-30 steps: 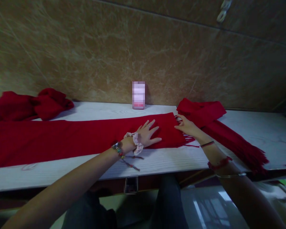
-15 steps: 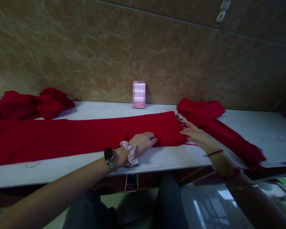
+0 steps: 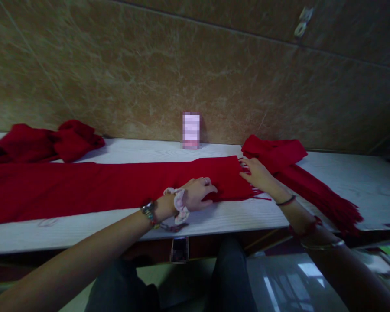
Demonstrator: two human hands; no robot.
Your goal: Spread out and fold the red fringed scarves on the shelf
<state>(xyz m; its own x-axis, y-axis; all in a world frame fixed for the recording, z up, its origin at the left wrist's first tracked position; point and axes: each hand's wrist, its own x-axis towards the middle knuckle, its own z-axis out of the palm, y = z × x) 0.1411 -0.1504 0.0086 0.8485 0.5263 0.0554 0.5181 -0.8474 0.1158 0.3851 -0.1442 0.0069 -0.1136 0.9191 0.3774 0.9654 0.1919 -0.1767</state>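
A long red scarf lies flat across the white tabletop, its fringed end towards the right. My left hand rests on the scarf near its front edge, fingers spread, with a ring, a scrunchie and a watch on the wrist. At the fringe, my right hand lies palm down with its fingers apart, touching the strands and the scarf's end. Neither hand grips anything visible.
A bunched red cloth sits at the back left, and a folded fringed red scarf at the right. A blurred upright box-like item stands against the marbled wall. Below the table edge is a phone.
My right hand has moved slightly left and up over the fringe, and more strands show. My left hand has shifted slightly right, its fingers spread wider.
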